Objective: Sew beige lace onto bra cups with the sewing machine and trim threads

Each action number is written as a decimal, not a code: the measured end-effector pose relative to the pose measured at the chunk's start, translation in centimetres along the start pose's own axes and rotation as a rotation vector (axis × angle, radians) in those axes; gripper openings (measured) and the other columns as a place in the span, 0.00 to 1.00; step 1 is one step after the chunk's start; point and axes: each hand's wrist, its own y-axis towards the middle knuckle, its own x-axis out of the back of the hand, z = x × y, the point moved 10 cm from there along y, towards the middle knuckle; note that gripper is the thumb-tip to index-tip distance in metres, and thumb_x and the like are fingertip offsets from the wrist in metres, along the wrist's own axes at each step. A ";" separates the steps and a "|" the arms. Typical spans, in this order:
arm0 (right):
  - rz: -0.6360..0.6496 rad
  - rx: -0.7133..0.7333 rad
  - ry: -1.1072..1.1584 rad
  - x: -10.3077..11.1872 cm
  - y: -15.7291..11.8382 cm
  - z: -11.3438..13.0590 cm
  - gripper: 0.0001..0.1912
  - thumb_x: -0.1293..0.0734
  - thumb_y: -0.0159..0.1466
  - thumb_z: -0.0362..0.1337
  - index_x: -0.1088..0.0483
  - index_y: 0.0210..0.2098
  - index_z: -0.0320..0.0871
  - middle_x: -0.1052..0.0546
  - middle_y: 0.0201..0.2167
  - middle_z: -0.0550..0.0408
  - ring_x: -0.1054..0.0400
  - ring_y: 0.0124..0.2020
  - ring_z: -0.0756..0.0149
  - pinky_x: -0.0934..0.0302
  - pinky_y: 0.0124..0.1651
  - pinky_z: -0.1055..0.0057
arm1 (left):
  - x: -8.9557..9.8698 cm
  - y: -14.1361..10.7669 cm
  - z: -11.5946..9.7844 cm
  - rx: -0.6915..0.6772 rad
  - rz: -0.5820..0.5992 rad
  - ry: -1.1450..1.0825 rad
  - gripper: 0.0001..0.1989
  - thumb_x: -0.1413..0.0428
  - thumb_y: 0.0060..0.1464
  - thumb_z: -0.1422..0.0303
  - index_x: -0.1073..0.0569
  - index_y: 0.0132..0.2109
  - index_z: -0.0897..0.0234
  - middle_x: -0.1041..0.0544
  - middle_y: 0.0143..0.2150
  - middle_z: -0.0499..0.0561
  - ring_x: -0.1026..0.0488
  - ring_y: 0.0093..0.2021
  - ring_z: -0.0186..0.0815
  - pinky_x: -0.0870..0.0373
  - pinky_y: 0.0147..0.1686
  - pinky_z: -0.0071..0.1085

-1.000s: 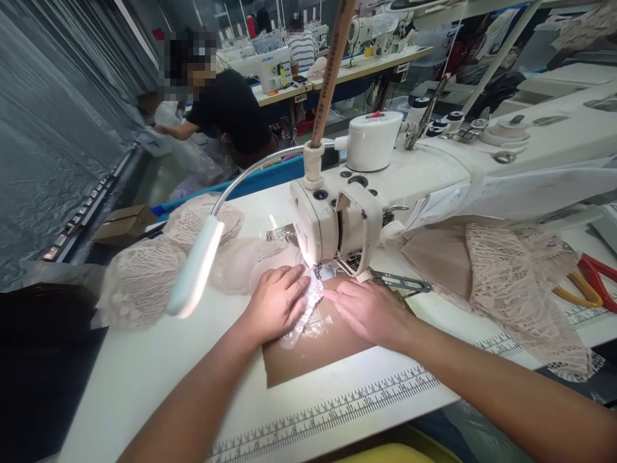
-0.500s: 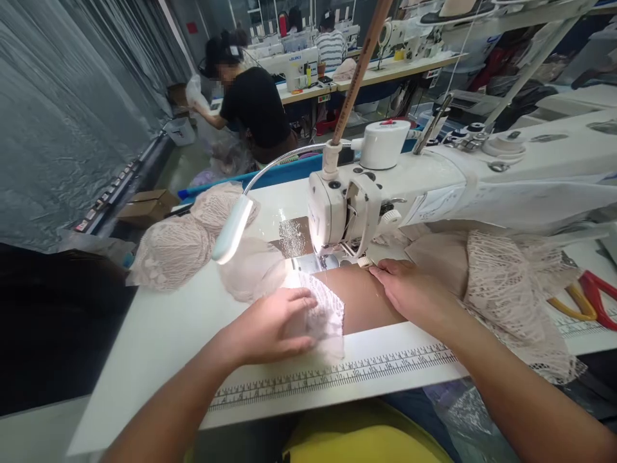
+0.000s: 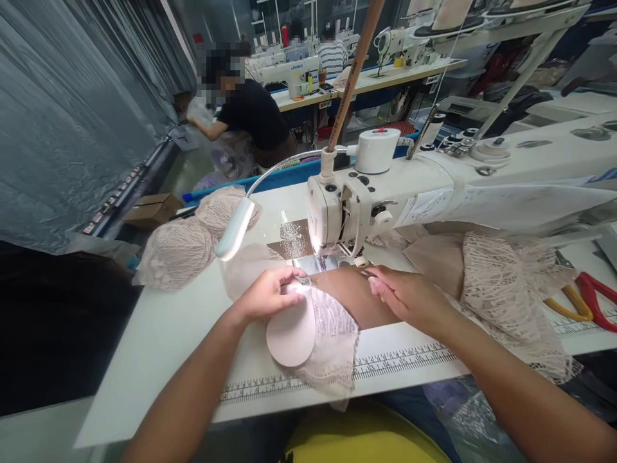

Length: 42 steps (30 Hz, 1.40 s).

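My left hand (image 3: pixel 270 294) pinches the upper edge of a pale lace bra cup (image 3: pixel 332 321) between thumb and fingers. A smooth, pale oval pad (image 3: pixel 292 334) of the cup faces up below the thumb. Just beyond the fingertips is the lit needle area of a white sewing machine (image 3: pixel 332 215). My right hand (image 3: pixel 407 292) is closed at the right of the needle, over the brown bed surface (image 3: pixel 357 299). A thin dark tip sticks out of its fingers; what it belongs to is hidden.
Lace cups (image 3: pixel 178 251) lie at the left, beside the lamp (image 3: pixel 235 228). More beige lace (image 3: pixel 506 276) and red-and-yellow-handled scissors (image 3: pixel 595 299) lie at the right. A ruler strip (image 3: pixel 400 363) runs along the table's front edge. A co-worker (image 3: pixel 255 116) sits beyond.
The lace cup has been turned and drawn toward the front edge, showing its smooth pad. My left hand went from lying spread on it to pinching its edge. My right hand has closed.
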 end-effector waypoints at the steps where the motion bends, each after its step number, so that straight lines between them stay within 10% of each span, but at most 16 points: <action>1: 0.024 0.035 0.151 0.1 0.1 1.2 0.17 0.46 0.68 0.40 0.33 0.51 0.43 0.23 0.33 0.52 0.30 0.30 0.64 0.41 0.29 0.72 | -0.6 0.0 -0.4 -0.018 0.016 -0.052 0.19 0.42 0.51 0.67 0.32 0.50 0.66 0.26 0.41 0.54 0.27 0.40 0.38 0.30 0.38 0.32; 12: 0.145 0.090 0.531 -3.2 2.5 7.2 0.15 0.41 0.64 0.40 0.37 0.22 0.42 0.36 0.20 0.61 0.43 0.23 0.71 0.52 0.26 0.73 | -2.2 -0.1 -1.3 -0.102 -0.024 0.005 0.15 0.40 0.50 0.62 0.30 0.43 0.63 0.28 0.36 0.49 0.32 0.35 0.34 0.34 0.34 0.29; 21: 0.107 0.046 0.702 -2.3 2.2 4.9 0.18 0.46 0.68 0.46 0.35 0.47 0.42 0.26 0.33 0.54 0.33 0.32 0.66 0.39 0.36 0.69 | -3.3 0.2 0.5 0.057 0.095 -0.349 0.14 0.38 0.48 0.60 0.28 0.32 0.67 0.32 0.27 0.45 0.37 0.26 0.27 0.40 0.26 0.25; 27: 0.212 0.063 0.786 -2.8 2.2 4.5 0.16 0.38 0.63 0.43 0.30 0.47 0.42 0.26 0.44 0.49 0.32 0.45 0.61 0.39 0.47 0.63 | -3.0 0.0 0.8 0.093 0.076 -0.421 0.12 0.38 0.48 0.60 0.23 0.31 0.67 0.28 0.25 0.47 0.34 0.25 0.29 0.37 0.26 0.27; 33: 0.296 -0.016 0.786 -4.2 2.1 5.3 0.11 0.36 0.61 0.42 0.30 0.41 0.44 0.27 0.30 0.56 0.34 0.30 0.68 0.41 0.31 0.72 | -3.3 0.5 1.5 0.067 0.074 -0.447 0.12 0.37 0.48 0.63 0.21 0.36 0.67 0.24 0.30 0.51 0.30 0.31 0.33 0.35 0.33 0.29; 42: 0.207 0.011 0.830 -4.0 2.3 5.8 0.08 0.37 0.63 0.41 0.30 0.35 0.44 0.27 0.32 0.56 0.33 0.34 0.67 0.40 0.35 0.71 | -4.0 0.3 1.0 0.078 0.110 -0.402 0.13 0.38 0.48 0.61 0.23 0.28 0.69 0.30 0.23 0.47 0.38 0.25 0.28 0.42 0.26 0.25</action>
